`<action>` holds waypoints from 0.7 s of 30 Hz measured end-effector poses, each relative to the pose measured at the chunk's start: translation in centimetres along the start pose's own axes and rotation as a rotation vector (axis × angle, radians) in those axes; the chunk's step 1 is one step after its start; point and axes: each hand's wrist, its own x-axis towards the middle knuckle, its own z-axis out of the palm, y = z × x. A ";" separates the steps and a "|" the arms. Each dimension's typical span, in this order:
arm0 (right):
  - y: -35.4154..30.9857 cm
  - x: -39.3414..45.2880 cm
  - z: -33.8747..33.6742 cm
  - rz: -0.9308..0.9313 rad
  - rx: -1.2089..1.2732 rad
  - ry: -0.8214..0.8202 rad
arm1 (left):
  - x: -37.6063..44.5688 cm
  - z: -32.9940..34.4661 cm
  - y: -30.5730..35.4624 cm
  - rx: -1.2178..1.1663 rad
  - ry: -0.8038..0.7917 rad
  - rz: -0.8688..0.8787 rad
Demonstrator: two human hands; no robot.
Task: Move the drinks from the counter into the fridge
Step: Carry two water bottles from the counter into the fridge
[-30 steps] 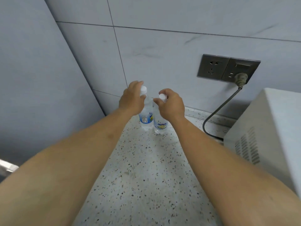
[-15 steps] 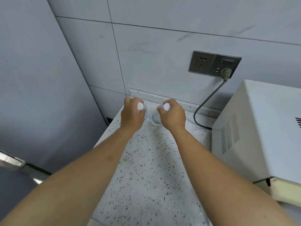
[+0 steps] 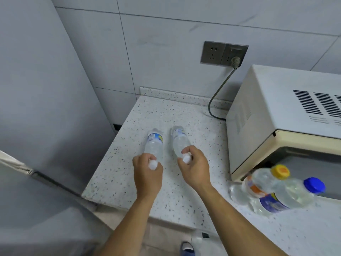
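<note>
Two bottles of drink are held above the speckled surface, one in each hand. The left hand has its fingers curled round the white-capped neck of the left bottle, and the right hand pinches the neck of the right bottle in the same way. Both bottles are clear, each with a blue and yellow label near its far end, and they lean away from the person, side by side with a narrow gap between them. Whether their bases touch the surface cannot be told.

Outward to the right, two more bottles stand close together near the surface's front edge: one with a yellow cap and, just beside it, one with a blue cap. That makes four bottles in all. They are blurred. Directly behind these two sits a cream microwave, which fills the right side of the surface.

A grey cord runs from behind the microwave up to a plug in the wall socket on the tiled wall. To the left of the surface stands a tall grey fridge, its side close against the surface's edge. One shoe shows on the floor below.
</note>
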 end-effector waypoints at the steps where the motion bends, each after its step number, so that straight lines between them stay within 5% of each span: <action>1: -0.2 -0.9 -0.5 -0.017 0.002 0.008 | -0.6 -0.7 0.1 0.007 -0.011 0.016; 15: -4.4 -0.8 -6.0 -0.144 -0.067 0.012 | 0.5 -4.5 4.9 0.117 -0.087 0.272; 21: -1.1 -2.6 -5.2 -0.072 0.179 -0.104 | 0.2 -2.7 0.9 -0.112 -0.315 0.070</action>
